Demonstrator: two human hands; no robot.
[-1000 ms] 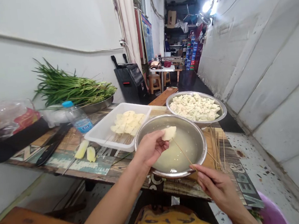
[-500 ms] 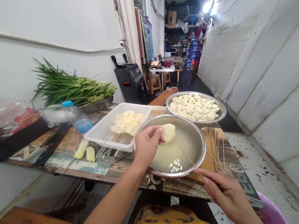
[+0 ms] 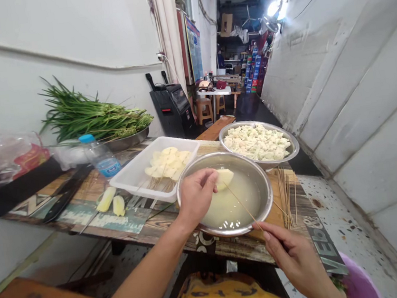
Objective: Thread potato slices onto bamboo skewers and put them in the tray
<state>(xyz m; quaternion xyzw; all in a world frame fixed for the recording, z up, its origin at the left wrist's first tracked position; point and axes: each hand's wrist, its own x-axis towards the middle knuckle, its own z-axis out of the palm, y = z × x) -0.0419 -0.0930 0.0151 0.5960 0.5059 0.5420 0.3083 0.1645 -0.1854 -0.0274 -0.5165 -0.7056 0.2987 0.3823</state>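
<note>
Over a steel bowl (image 3: 241,206) of cloudy water, my left hand (image 3: 198,192) pinches a pale yellow slice (image 3: 224,178) between thumb and fingers. My right hand (image 3: 291,251) grips a thin wooden skewer (image 3: 242,205) near the bowl's front rim. The skewer slants up to the left, and its far end meets the slice; whether it pierces it is too small to tell. Left of the bowl, a white plastic tray (image 3: 130,179) holds skewered slices (image 3: 168,163). More skewers (image 3: 286,196) lie on a wooden board to the right.
A steel bowl of pale florets (image 3: 257,142) stands behind on the right. Toward the left are a water bottle (image 3: 102,157), a knife (image 3: 59,203), two small yellowish vegetable pieces (image 3: 119,205) and a heap of green stalks (image 3: 90,116). A purple tub (image 3: 360,279) is at lower right.
My right hand and the skewer have shifted slightly left, closer to the slice. The slice in my left hand has tilted and looks narrower.
</note>
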